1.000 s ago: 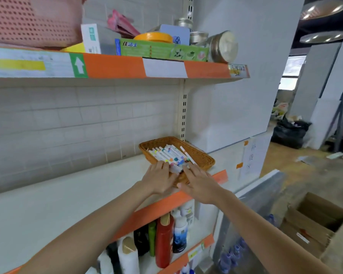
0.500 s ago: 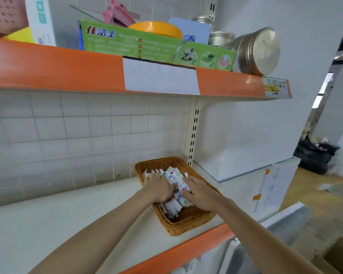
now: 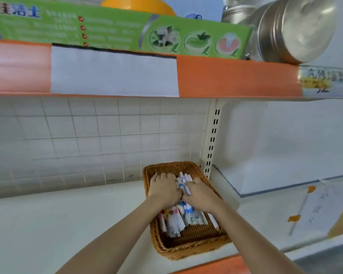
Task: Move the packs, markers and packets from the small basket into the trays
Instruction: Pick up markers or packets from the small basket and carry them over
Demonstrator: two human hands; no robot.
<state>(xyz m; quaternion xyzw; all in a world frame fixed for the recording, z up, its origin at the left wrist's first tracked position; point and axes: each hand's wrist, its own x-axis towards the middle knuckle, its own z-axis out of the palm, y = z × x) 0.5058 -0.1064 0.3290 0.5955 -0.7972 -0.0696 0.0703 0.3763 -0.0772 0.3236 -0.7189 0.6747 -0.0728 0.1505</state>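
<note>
Both my hands are down in the small wicker basket, which sits on the white shelf in the lower middle of the frame, close to the slotted upright at the back. My left hand lies palm-down over the far end of the markers, fingers curled over them toward the basket's back wall. My right hand is just beside it, thumbs nearly touching, fingers bent around the right side of the same bundle. Whether either hand has truly closed on the markers I cannot tell, since my own knuckles hide the fingertips. The markers lie lengthwise in the basket, their coloured caps and white barrels poking out below my wrists. Above, across the top of the frame, an orange-edged shelf carries a long green box and a metal tin lying on its side at the upper right.
</note>
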